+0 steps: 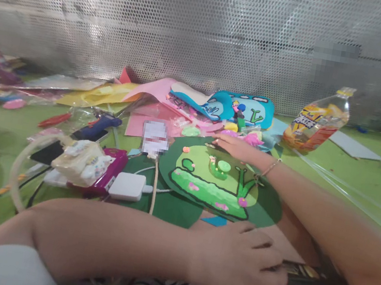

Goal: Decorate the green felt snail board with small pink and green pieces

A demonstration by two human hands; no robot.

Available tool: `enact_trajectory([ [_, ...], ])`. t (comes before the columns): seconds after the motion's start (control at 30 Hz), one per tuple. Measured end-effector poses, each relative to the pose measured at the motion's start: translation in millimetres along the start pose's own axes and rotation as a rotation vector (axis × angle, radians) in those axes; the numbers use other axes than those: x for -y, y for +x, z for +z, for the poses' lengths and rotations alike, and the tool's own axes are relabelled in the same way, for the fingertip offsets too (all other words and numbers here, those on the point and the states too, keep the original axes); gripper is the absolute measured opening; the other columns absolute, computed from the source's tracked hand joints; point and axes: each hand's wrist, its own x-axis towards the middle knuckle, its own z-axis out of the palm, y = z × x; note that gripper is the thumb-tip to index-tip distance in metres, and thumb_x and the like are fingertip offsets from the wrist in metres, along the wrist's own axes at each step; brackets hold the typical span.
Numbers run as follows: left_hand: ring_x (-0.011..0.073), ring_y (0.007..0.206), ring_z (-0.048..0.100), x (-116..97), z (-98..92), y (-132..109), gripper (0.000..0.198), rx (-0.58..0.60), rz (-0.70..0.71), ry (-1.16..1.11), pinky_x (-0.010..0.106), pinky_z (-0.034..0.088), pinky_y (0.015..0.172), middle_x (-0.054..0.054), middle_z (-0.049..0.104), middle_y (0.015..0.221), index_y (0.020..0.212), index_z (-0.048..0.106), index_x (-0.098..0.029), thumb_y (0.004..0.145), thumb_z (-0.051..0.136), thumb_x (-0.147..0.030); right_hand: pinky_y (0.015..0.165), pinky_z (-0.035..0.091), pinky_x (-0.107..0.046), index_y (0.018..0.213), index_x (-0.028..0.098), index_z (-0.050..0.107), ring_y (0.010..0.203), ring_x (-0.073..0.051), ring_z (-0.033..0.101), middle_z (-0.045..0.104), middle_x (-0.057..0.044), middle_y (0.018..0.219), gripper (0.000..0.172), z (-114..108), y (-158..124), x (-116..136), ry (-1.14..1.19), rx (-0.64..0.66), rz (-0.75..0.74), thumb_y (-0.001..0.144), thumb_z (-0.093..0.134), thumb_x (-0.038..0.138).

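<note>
A round dark green craft-foam board lies on the table in front of me, decorated with a light green oval, grass, flowers and a small green snail-like figure. My right hand reaches over the board's far edge, fingers stretched out and touching it near a small pale piece; what lies under the fingertips is hidden. At the near table edge rests my left hand, back up, its fingers loosely bent and apart. It is just below the board, close to a blue scrap, and no held thing shows.
A drink bottle leans at the back right. Blue decorated foam pieces and pink sheets lie behind the board. On the left are a blue glue gun, a white adapter, a power strip and cables. A perforated metal panel stands behind.
</note>
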Motion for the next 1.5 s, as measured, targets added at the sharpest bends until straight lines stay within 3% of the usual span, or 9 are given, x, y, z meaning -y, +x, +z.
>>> enact_trajectory([
  [0.13, 0.0232, 0.105, 0.047, -0.3, 0.0, -0.3, 0.040, 0.004, -0.004, 0.014, 0.035, 0.041, 0.081, 0.011, 0.050, 0.114, 0.122, 0.051, -0.012, 0.086, 0.043, -0.027, 0.091, 0.048, -0.036, 0.122, 0.015, 0.057, 0.099, -0.019, 0.063, 0.065, -0.011, 0.116, 0.040, -4.4, 3.9, -6.7, 0.192, -0.024, 0.088, 0.093, 0.034, 0.031],
  [0.27, 0.0229, 0.105, 0.046, -0.7, 0.4, -0.2, 0.040, 0.003, -0.005, 0.010, 0.036, 0.042, 0.081, 0.011, 0.050, 0.114, 0.122, 0.051, -0.012, 0.085, 0.044, -0.027, 0.086, 0.051, -0.034, 0.118, 0.015, 0.058, 0.095, -0.019, 0.064, 0.065, -0.011, 0.115, 0.039, -3.6, 4.6, -11.3, 0.264, -0.045, 0.138, 0.093, 0.033, 0.034],
  [0.53, 0.0231, 0.105, 0.048, -0.5, 1.3, -0.9, 0.040, -0.018, -0.001, 0.017, 0.035, 0.042, 0.080, 0.012, 0.050, 0.113, 0.122, 0.051, -0.012, 0.086, 0.044, -0.028, 0.109, 0.032, -0.043, 0.125, 0.015, 0.055, 0.124, -0.024, 0.048, 0.054, -0.011, 0.134, 0.044, 0.1, -3.5, -0.8, -0.016, -0.024, 0.026, 0.092, 0.034, 0.036],
  [0.77, 0.0226, 0.104, 0.048, -0.7, 1.6, -0.4, 0.039, -0.022, 0.003, 0.031, 0.034, 0.042, 0.080, 0.012, 0.050, 0.112, 0.121, 0.052, -0.013, 0.085, 0.043, -0.026, 0.107, 0.036, -0.042, 0.125, 0.016, 0.057, 0.121, -0.024, 0.051, 0.056, -0.010, 0.131, 0.046, 1.9, -7.2, 9.3, -0.095, 0.003, -0.038, 0.093, 0.031, 0.036],
  [1.13, 0.0229, 0.105, 0.049, -1.7, 1.3, -0.2, 0.041, -0.013, 0.010, 0.026, 0.035, 0.040, 0.086, 0.012, 0.050, 0.111, 0.121, 0.052, -0.012, 0.084, 0.046, -0.027, 0.105, 0.037, -0.042, 0.119, 0.017, 0.062, 0.117, -0.023, 0.054, 0.060, -0.009, 0.126, 0.047, 0.8, -4.3, 5.0, -0.060, 0.005, -0.068, 0.093, 0.030, 0.040],
  [1.5, 0.0215, 0.103, 0.051, -0.8, -0.2, 0.9, 0.041, -0.014, 0.042, 0.046, 0.033, 0.040, 0.090, 0.012, 0.051, 0.109, 0.120, 0.054, -0.012, 0.083, 0.048, -0.030, 0.104, 0.038, -0.041, 0.120, 0.015, 0.061, 0.116, -0.024, 0.054, 0.060, -0.010, 0.126, 0.045, -1.0, -6.7, 11.6, -0.087, 0.020, -0.045, 0.093, 0.032, 0.037],
])
